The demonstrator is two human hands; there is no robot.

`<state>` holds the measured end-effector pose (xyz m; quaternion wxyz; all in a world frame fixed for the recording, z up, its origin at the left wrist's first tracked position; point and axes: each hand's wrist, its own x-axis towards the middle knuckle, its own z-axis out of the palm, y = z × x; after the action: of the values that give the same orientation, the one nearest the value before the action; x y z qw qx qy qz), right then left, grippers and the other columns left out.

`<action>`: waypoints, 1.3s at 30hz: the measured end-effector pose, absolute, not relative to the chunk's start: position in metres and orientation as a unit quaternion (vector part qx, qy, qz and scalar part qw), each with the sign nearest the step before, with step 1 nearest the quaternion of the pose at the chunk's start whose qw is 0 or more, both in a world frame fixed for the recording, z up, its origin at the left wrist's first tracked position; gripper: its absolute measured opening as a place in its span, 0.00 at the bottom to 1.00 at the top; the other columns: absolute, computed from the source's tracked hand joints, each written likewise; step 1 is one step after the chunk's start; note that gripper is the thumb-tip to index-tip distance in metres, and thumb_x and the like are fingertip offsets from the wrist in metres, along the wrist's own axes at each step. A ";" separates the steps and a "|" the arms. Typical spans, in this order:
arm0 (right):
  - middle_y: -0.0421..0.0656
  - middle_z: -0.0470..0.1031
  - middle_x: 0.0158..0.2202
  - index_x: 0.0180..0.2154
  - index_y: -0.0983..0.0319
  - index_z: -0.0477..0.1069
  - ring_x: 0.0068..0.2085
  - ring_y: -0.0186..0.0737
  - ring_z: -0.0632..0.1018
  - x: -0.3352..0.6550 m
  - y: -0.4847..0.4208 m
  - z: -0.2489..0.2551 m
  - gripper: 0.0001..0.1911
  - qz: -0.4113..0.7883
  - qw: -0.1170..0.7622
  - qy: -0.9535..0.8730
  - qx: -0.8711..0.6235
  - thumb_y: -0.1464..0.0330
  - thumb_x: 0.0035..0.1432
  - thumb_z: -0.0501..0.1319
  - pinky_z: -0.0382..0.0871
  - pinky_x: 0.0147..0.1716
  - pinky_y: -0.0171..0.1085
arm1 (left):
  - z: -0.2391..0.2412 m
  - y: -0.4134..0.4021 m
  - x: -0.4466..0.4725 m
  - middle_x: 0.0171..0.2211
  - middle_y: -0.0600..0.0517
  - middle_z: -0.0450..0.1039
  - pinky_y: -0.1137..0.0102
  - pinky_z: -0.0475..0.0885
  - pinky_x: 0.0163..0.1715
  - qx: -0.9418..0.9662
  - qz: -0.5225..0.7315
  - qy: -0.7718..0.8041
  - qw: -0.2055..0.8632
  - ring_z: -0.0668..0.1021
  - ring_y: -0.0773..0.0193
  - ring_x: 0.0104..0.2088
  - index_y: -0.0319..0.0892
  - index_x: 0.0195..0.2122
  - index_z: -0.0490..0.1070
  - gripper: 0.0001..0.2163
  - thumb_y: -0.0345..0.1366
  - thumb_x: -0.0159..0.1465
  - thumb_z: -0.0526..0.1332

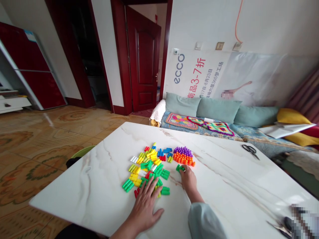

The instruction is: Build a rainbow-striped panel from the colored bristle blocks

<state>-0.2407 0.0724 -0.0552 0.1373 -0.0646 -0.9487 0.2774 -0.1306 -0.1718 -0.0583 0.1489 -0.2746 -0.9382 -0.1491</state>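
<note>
Many small plastic cylinders that look like pen caps lie in a loose pile [139, 171] on the white marbled table [104, 199]; they are green, yellow, red, blue and white. My left hand [147, 207] rests on the near side of this pile, fingers stretched out, covering some pieces. To the right, my right hand [188, 181] has its fingertips closed on green plastic cylinders [179, 168], partly hidden by the fingers. Just beyond it, purple cylinders [183, 151] and orange cylinders [183, 159] stand close together in rows.
Black-handled scissors [250, 151] lie near the table's far right edge. Another dark-handled tool [281, 228] sits at the near right corner, partly blurred. Behind the table is a sofa with green cushions [219, 109]. A red door [144, 59] stands ajar at the back.
</note>
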 end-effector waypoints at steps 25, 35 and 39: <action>0.47 0.76 0.48 0.46 0.62 0.74 0.45 0.44 0.72 -0.238 0.062 -0.069 0.15 0.216 0.230 -0.940 0.129 0.71 0.60 0.54 0.69 0.45 0.41 | -0.053 -0.169 -0.130 0.70 0.54 0.36 0.48 0.49 0.64 -0.256 -0.135 -0.952 0.098 0.49 0.49 0.68 0.54 0.66 0.50 0.34 0.48 0.60 0.60; 0.50 0.74 0.49 0.48 0.62 0.73 0.47 0.46 0.73 -0.237 0.058 -0.066 0.16 0.224 0.225 -0.938 0.141 0.68 0.62 0.53 0.69 0.48 0.43 | -0.053 -0.169 -0.129 0.70 0.54 0.37 0.49 0.50 0.63 -0.250 -0.143 -0.952 0.102 0.51 0.48 0.67 0.54 0.65 0.54 0.32 0.48 0.60 0.61; 0.49 0.73 0.49 0.50 0.62 0.71 0.47 0.41 0.74 -0.232 0.049 -0.060 0.17 0.290 0.191 -0.920 0.180 0.63 0.64 0.52 0.69 0.48 0.38 | -0.051 -0.169 -0.129 0.70 0.54 0.39 0.49 0.50 0.64 -0.250 -0.147 -0.952 0.102 0.52 0.47 0.67 0.54 0.64 0.55 0.32 0.47 0.59 0.61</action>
<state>-0.2320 0.0491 -0.0601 0.1913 0.1795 -0.9204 0.2900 -0.1290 -0.1687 -0.0508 0.1024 -0.2501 -0.9515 -0.1467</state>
